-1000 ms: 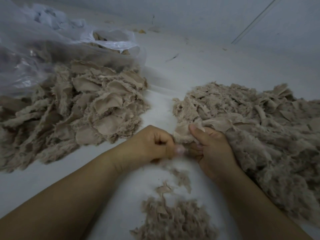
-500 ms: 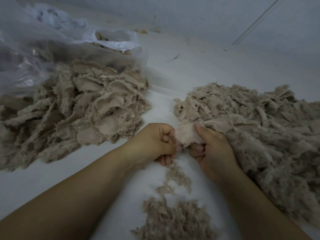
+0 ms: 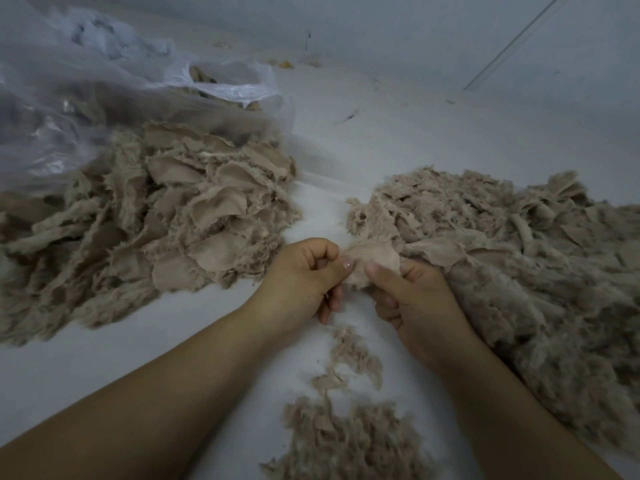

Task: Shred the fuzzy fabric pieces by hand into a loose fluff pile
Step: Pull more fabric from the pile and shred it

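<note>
Dim, cool-grey light, no clear source. Shadows were soft. Slight glare on plastic bag [image 3: 69, 133]. Wide-angle bending at edges; lower corners and forearms looked soft.

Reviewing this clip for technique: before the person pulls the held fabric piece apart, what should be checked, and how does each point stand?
1. Left hand pinches the fabric piece: ok.
2. Right hand pinches the same piece from the other side: ok.
3. Piece is lifted free of the right-hand pile: cannot tell, its far edge meets the pile.
4. Fluff pile lies below the hands to catch what falls: ok.
5. Unshredded pieces on the left stay apart from the fluff: ok.
6. Plastic bag is out of the hands' way: ok.
</note>
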